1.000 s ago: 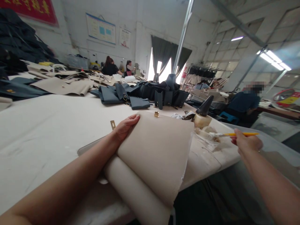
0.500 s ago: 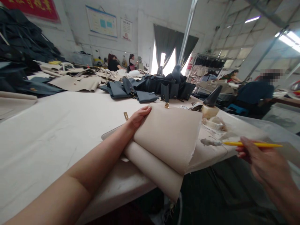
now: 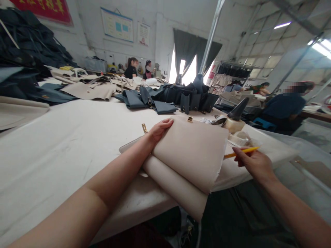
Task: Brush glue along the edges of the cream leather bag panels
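My left hand (image 3: pixel 160 131) lies on a folded beige leather bag piece (image 3: pixel 192 151), holding it against the white-covered worktable (image 3: pixel 51 155), with the fingers over its upper left edge. A gold clasp (image 3: pixel 190 119) sits at the top edge of the piece, and a small gold metal plate (image 3: pixel 144 128) lies just left of my fingers. My right hand (image 3: pixel 254 163) grips a yellow-handled brush (image 3: pixel 243 151) just right of the leather. The brush tip is hidden. Close behind it stands a glue-smeared dish (image 3: pixel 240 138).
A black cone on a cream block (image 3: pixel 238 112) stands behind the dish. Navy leather bags (image 3: pixel 188 98) and beige cut pieces (image 3: pixel 89 91) cover the table's far side. A seated co-worker in blue (image 3: pixel 284 108) is at the right, past the table edge.
My right hand has moved left and inward, closer to the leather, and the brush tip no longer shows. The view has shifted slightly; my left hand stays on the leather.
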`<state>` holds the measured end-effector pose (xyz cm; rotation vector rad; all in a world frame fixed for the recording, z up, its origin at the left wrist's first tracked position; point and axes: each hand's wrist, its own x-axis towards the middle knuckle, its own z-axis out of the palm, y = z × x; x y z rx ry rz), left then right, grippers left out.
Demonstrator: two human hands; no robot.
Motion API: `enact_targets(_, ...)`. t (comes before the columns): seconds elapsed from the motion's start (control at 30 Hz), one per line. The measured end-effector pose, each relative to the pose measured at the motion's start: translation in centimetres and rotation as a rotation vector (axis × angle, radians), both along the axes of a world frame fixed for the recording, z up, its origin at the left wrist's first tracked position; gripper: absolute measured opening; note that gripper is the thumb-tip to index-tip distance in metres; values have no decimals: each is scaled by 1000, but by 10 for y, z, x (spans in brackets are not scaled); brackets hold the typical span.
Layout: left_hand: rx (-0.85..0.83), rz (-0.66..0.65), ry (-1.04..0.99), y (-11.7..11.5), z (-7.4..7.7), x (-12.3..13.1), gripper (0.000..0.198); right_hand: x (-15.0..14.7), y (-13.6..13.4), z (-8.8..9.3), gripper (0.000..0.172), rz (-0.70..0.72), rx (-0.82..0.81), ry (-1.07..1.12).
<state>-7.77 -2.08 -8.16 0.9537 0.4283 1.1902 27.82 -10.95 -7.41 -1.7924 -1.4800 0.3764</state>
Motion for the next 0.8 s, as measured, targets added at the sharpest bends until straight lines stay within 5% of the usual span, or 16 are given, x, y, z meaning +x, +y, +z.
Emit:
enact_targets(0.3,-21,13,-14,-3,2,1,15,-22,-51,14,81,108,-139,-48)
enact_targets(0.47,-1,18,16,-5,3,1,15,-19,-49,10,76,52,-29,-25)
enact_targets(0.7,-1,30,27,-3,2,0,17,-28,-65,4,73,172,-124,23)
enact_targets(0.8,13,17,11,-3,1,0,21,-28,-64,6,70,124,29,15)
